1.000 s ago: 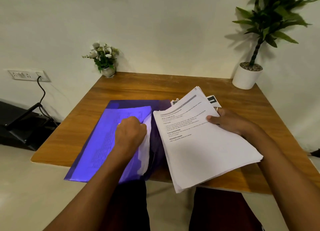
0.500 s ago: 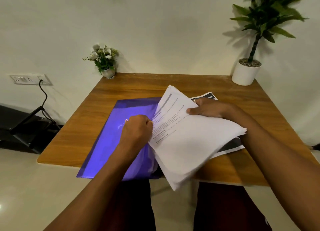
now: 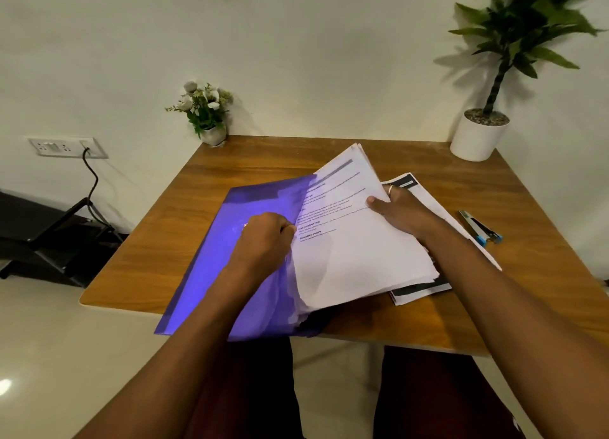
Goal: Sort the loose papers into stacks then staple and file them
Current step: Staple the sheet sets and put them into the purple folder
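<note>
Head: glossy purple folder [image 3: 204,274], white sheets [image 3: 356,264]

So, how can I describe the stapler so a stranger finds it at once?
Look at the right side of the wooden table, nearer than the white plant pot. The stapler lies beside the black-edged papers. It alone is small, dark metal with a blue end.

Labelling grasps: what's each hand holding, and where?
Right hand grips white paper stack at its right edge; left hand pinches open edge of translucent purple plastic folder.
</note>
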`<state>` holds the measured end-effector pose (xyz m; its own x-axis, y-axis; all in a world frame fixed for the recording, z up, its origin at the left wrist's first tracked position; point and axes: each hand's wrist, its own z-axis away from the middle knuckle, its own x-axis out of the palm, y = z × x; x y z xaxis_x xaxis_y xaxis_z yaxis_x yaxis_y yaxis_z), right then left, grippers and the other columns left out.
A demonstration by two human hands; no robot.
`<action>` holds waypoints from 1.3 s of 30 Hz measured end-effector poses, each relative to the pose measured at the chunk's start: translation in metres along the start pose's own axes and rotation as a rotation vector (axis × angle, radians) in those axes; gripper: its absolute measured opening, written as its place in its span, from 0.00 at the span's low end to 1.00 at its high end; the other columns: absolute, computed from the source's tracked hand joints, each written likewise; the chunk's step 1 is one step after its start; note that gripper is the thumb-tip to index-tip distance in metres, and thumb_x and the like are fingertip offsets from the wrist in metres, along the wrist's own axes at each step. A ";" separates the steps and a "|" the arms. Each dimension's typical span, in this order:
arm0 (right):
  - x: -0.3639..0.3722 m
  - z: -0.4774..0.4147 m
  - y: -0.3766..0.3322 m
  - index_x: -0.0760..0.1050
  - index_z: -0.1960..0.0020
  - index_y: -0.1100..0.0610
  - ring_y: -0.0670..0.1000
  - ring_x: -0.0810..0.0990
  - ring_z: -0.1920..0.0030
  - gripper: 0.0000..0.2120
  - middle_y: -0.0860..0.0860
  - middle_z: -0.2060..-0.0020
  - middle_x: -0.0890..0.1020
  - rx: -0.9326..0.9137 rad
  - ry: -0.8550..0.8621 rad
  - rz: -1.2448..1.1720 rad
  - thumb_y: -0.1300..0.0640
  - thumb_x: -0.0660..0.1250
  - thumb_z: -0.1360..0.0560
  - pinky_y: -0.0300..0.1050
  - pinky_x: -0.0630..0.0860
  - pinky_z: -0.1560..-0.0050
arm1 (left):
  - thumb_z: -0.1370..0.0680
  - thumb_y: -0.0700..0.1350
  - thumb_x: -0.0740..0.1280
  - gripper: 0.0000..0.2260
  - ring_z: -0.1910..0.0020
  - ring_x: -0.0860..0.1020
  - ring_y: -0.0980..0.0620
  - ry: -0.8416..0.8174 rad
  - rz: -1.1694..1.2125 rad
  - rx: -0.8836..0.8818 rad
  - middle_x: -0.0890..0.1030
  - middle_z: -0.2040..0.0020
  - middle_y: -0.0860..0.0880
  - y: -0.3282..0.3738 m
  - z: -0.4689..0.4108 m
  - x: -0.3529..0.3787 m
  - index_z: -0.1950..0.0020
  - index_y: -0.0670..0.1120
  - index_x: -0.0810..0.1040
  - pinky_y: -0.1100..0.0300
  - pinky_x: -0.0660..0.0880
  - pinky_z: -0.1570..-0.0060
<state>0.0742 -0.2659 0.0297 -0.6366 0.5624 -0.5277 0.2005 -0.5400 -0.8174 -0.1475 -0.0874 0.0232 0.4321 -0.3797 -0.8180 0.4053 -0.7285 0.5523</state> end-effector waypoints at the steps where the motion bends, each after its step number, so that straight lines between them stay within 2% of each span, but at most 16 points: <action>1: 0.002 0.002 0.001 0.75 0.35 0.52 0.49 0.85 0.53 0.17 0.47 0.46 0.84 0.002 -0.058 -0.016 0.44 0.66 0.19 0.43 0.80 0.56 | 0.21 0.41 0.64 0.21 0.75 0.65 0.53 -0.002 0.014 -0.009 0.67 0.78 0.50 0.000 0.000 0.000 0.73 0.45 0.63 0.57 0.61 0.71; 3: 0.006 0.003 0.001 0.76 0.35 0.51 0.50 0.86 0.52 0.18 0.47 0.47 0.86 0.017 -0.148 0.011 0.44 0.67 0.20 0.48 0.82 0.49 | 0.21 0.40 0.64 0.22 0.76 0.66 0.54 -0.013 0.026 -0.018 0.66 0.79 0.50 0.003 0.002 0.000 0.74 0.45 0.62 0.63 0.58 0.74; 5: 0.011 0.001 -0.003 0.77 0.34 0.51 0.51 0.85 0.51 0.17 0.49 0.45 0.85 0.022 -0.147 0.047 0.45 0.67 0.20 0.50 0.81 0.45 | 0.22 0.39 0.64 0.22 0.76 0.64 0.53 -0.021 0.038 -0.004 0.64 0.78 0.50 0.006 0.003 0.002 0.74 0.45 0.62 0.61 0.57 0.73; 8: 0.022 -0.001 -0.011 0.74 0.30 0.55 0.46 0.80 0.56 0.18 0.50 0.41 0.82 0.043 -0.020 0.033 0.49 0.64 0.17 0.42 0.74 0.58 | 0.21 0.39 0.65 0.21 0.74 0.61 0.50 -0.019 0.050 0.012 0.64 0.75 0.45 0.009 0.003 0.005 0.72 0.44 0.61 0.52 0.59 0.70; 10: 0.025 -0.004 -0.011 0.73 0.29 0.56 0.43 0.76 0.60 0.18 0.51 0.41 0.81 0.023 0.049 0.030 0.52 0.62 0.16 0.40 0.70 0.62 | 0.21 0.40 0.64 0.19 0.73 0.64 0.49 -0.012 0.061 0.016 0.70 0.73 0.37 0.009 0.002 0.007 0.71 0.40 0.64 0.48 0.66 0.70; 12: 0.025 -0.005 -0.008 0.73 0.29 0.56 0.43 0.76 0.59 0.17 0.51 0.39 0.81 0.000 0.101 0.022 0.53 0.61 0.16 0.39 0.69 0.62 | 0.21 0.41 0.64 0.18 0.73 0.68 0.49 0.002 0.072 0.006 0.75 0.72 0.37 0.008 0.001 0.006 0.70 0.37 0.67 0.43 0.72 0.67; 16: 0.039 0.001 -0.004 0.74 0.30 0.55 0.49 0.78 0.51 0.17 0.51 0.38 0.81 0.017 0.132 -0.017 0.53 0.63 0.17 0.42 0.70 0.51 | 0.21 0.42 0.64 0.17 0.73 0.72 0.44 0.027 0.078 0.001 0.77 0.71 0.37 0.006 -0.004 0.004 0.69 0.36 0.69 0.43 0.74 0.64; 19: 0.067 0.010 -0.012 0.75 0.32 0.54 0.48 0.80 0.52 0.15 0.50 0.44 0.82 -0.014 0.143 -0.128 0.55 0.64 0.18 0.41 0.73 0.54 | 0.22 0.44 0.63 0.17 0.71 0.76 0.40 0.034 0.088 -0.008 0.77 0.72 0.38 0.004 -0.006 0.009 0.69 0.36 0.70 0.44 0.77 0.63; 24: 0.112 0.025 -0.021 0.73 0.33 0.53 0.56 0.81 0.44 0.16 0.52 0.41 0.82 0.023 0.051 -0.154 0.52 0.62 0.20 0.50 0.79 0.43 | 0.21 0.41 0.65 0.21 0.71 0.71 0.40 0.059 0.107 0.006 0.72 0.75 0.40 0.011 -0.008 0.018 0.73 0.41 0.65 0.46 0.71 0.65; 27: 0.129 0.031 -0.022 0.72 0.32 0.52 0.53 0.80 0.46 0.15 0.52 0.43 0.81 -0.045 -0.063 -0.180 0.57 0.59 0.17 0.45 0.77 0.52 | 0.22 0.39 0.66 0.23 0.73 0.64 0.48 0.069 0.095 0.035 0.64 0.77 0.49 0.014 -0.008 0.020 0.74 0.45 0.61 0.50 0.62 0.68; 30: 0.136 0.032 -0.023 0.63 0.23 0.49 0.48 0.75 0.42 0.24 0.49 0.33 0.75 -0.042 -0.185 -0.179 0.57 0.60 0.17 0.44 0.74 0.49 | 0.22 0.39 0.66 0.23 0.76 0.63 0.54 0.076 0.108 0.033 0.63 0.78 0.51 0.011 -0.007 0.023 0.74 0.47 0.61 0.60 0.59 0.74; 32: 0.137 0.035 -0.025 0.49 0.18 0.48 0.49 0.71 0.36 0.36 0.48 0.29 0.68 0.005 -0.229 -0.165 0.55 0.64 0.19 0.44 0.72 0.44 | 0.22 0.39 0.66 0.22 0.76 0.62 0.54 0.090 0.117 0.022 0.63 0.78 0.50 0.009 -0.007 0.026 0.74 0.46 0.61 0.60 0.59 0.73; 33: 0.141 0.031 -0.019 0.49 0.18 0.46 0.51 0.72 0.32 0.40 0.47 0.28 0.69 0.016 -0.245 -0.188 0.53 0.68 0.22 0.46 0.74 0.40 | 0.22 0.39 0.66 0.22 0.76 0.62 0.54 0.097 0.123 0.016 0.63 0.77 0.50 0.009 -0.006 0.028 0.73 0.46 0.61 0.58 0.60 0.71; 35: 0.146 0.021 -0.004 0.60 0.22 0.44 0.53 0.76 0.32 0.39 0.48 0.31 0.77 0.017 -0.282 -0.228 0.50 0.73 0.29 0.54 0.78 0.37 | 0.22 0.39 0.66 0.21 0.75 0.63 0.53 0.101 0.148 -0.003 0.65 0.76 0.50 0.008 -0.006 0.033 0.73 0.46 0.62 0.50 0.64 0.64; 37: 0.139 0.028 -0.001 0.71 0.31 0.47 0.52 0.83 0.41 0.28 0.49 0.42 0.84 -0.020 -0.314 -0.213 0.53 0.73 0.30 0.56 0.80 0.40 | 0.21 0.40 0.66 0.21 0.74 0.66 0.54 0.105 0.176 -0.029 0.67 0.75 0.50 0.006 -0.005 0.038 0.73 0.46 0.63 0.51 0.61 0.61; 39: 0.116 0.046 -0.016 0.77 0.38 0.52 0.52 0.85 0.51 0.17 0.50 0.52 0.86 -0.083 -0.267 -0.093 0.54 0.71 0.26 0.55 0.81 0.47 | 0.21 0.40 0.65 0.21 0.74 0.66 0.54 0.097 0.192 -0.047 0.67 0.75 0.50 0.004 -0.003 0.046 0.73 0.46 0.64 0.54 0.59 0.64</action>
<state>-0.0377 -0.2206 -0.0076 -0.8265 0.4163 -0.3790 0.1852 -0.4347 -0.8813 -0.1240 -0.1063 -0.0115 0.5797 -0.4509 -0.6787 0.3438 -0.6198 0.7054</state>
